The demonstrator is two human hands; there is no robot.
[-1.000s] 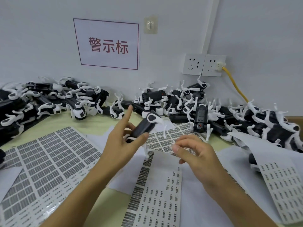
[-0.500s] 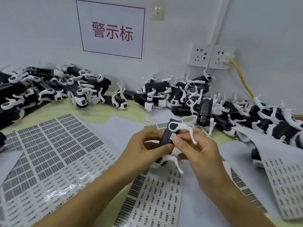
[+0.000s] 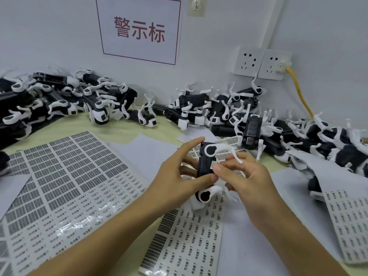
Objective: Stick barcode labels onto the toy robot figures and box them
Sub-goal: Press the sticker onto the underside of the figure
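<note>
Above the middle of the tabletop, the left hand grips a black-and-white toy robot figure, thumb across its lower body and fingers curled over its top end, holding it upright with its white legs pointing right. The right hand pinches a small barcode label between thumb and forefinger and presses it against the figure's black side. Beneath the hands lies a label sheet partly stripped of stickers; a larger label sheet spreads to the left, and another sits at the right edge. More robot figures are heaped along the wall, one pile on the left and another stretching from the centre to the right. On the wall hang a white sign with red characters and two sockets, one holding a plug with a yellow cable.
</note>
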